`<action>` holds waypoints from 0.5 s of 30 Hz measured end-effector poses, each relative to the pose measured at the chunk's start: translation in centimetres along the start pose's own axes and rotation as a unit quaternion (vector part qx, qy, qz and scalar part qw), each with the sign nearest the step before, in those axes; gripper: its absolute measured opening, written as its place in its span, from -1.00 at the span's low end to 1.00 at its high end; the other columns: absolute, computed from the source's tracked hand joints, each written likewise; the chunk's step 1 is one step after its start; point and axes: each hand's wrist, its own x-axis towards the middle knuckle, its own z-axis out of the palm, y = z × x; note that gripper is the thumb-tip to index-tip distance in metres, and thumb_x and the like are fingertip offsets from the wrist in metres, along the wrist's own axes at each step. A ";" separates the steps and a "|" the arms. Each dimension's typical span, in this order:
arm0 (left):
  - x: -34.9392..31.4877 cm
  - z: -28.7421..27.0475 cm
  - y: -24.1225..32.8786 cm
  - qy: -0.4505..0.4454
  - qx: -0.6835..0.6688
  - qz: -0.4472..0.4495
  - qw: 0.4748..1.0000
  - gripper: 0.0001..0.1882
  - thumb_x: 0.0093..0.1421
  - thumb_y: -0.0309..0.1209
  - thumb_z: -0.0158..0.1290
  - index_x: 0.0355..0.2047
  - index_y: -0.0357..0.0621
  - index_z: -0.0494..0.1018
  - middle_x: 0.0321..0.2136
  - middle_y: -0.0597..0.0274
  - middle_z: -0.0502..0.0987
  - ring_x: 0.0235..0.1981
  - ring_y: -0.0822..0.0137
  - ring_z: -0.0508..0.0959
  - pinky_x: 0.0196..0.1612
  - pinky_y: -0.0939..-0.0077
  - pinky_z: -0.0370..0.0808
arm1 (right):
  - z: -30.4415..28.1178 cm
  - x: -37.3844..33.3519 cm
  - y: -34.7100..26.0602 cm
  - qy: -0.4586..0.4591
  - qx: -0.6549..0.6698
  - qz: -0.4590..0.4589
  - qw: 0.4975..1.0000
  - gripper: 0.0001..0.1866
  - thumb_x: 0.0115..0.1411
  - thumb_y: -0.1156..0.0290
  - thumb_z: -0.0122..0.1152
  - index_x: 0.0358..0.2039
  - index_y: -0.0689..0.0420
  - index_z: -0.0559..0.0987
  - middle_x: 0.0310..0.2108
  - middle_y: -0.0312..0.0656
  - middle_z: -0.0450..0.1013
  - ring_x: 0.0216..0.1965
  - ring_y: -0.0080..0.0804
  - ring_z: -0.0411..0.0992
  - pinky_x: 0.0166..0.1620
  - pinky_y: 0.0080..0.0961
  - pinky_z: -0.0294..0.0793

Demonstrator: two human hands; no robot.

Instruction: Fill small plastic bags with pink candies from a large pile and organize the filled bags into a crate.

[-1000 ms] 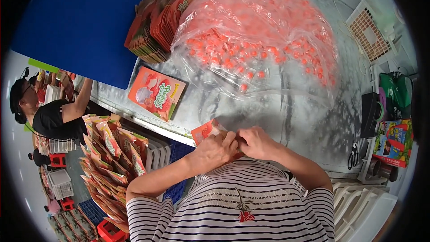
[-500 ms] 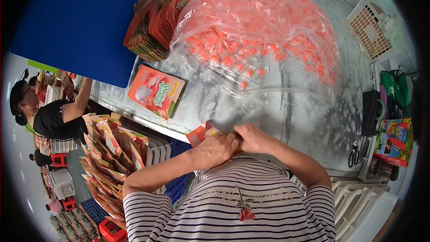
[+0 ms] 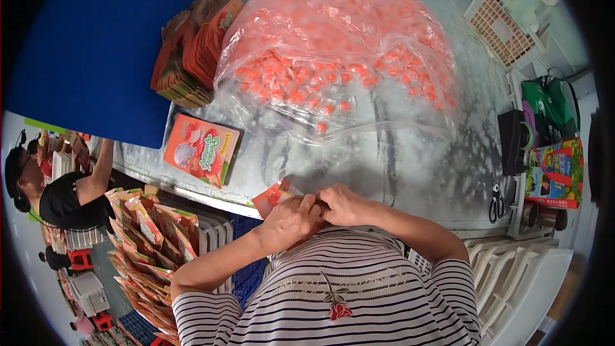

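Observation:
A red-orange candy pouch (image 3: 274, 196) is held close to my striped shirt, at the table's near edge. My left hand (image 3: 287, 223) is closed on it, its fingers bent over the pouch. My right hand (image 3: 344, 207) meets the left at the pouch's other end, fingers pinched together there; the part between them is mostly hidden. Ahead and to the left, a stack of flat pouches (image 3: 202, 150) lies on the table. Beyond my hands spreads a big clear plastic bag (image 3: 333, 32) full of small, individually wrapped orange-red candies (image 3: 301, 83), some showing at its open side.
Bundles of folded pouches (image 3: 195, 45) stand beside a blue panel (image 3: 96, 45). Filled pouches (image 3: 150, 230) are packed upright at lower left. Scissors (image 3: 496, 204), a white basket (image 3: 503, 22) and a colourful bag (image 3: 556, 173) are on the right. A co-worker (image 3: 70, 195) works at far left.
The whole view has shifted, with the table's things now further left. Both hands stay together on the pouch, more of whose printed corner shows beside my left hand.

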 end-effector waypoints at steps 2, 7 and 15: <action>-0.1 0.1 -0.1 0.012 0.017 0.031 0.999 -0.79 -0.13 -0.45 0.06 -0.44 -0.26 0.39 -0.40 0.07 0.39 -0.43 0.15 0.52 -0.38 0.34 0.49 | -0.4 0.0 -0.6 -0.035 0.011 0.019 0.999 -0.86 -0.07 0.54 0.08 -0.47 0.36 0.48 -0.50 0.20 0.45 -0.37 0.17 0.45 -0.29 -0.14 0.44; -0.2 -0.4 0.8 -0.019 0.016 0.104 0.994 -0.84 -0.06 -0.45 0.01 -0.46 -0.27 0.42 -0.41 0.10 0.38 -0.40 0.19 0.51 -0.29 0.31 0.52 | -0.7 0.6 0.9 0.024 -0.044 0.011 0.999 -0.87 -0.10 0.57 0.10 -0.47 0.33 0.50 -0.48 0.18 0.46 -0.38 0.13 0.46 -0.29 -0.17 0.46; 0.4 -2.1 2.0 -0.066 0.061 -0.009 0.996 -0.83 -0.04 -0.48 0.03 -0.41 -0.30 0.42 -0.40 0.12 0.40 -0.41 0.22 0.52 -0.33 0.38 0.54 | -3.2 0.7 -1.9 0.057 -0.074 0.036 0.995 -0.83 -0.05 0.55 0.10 -0.40 0.25 0.56 -0.48 0.08 0.50 -0.38 0.04 0.49 -0.29 -0.21 0.48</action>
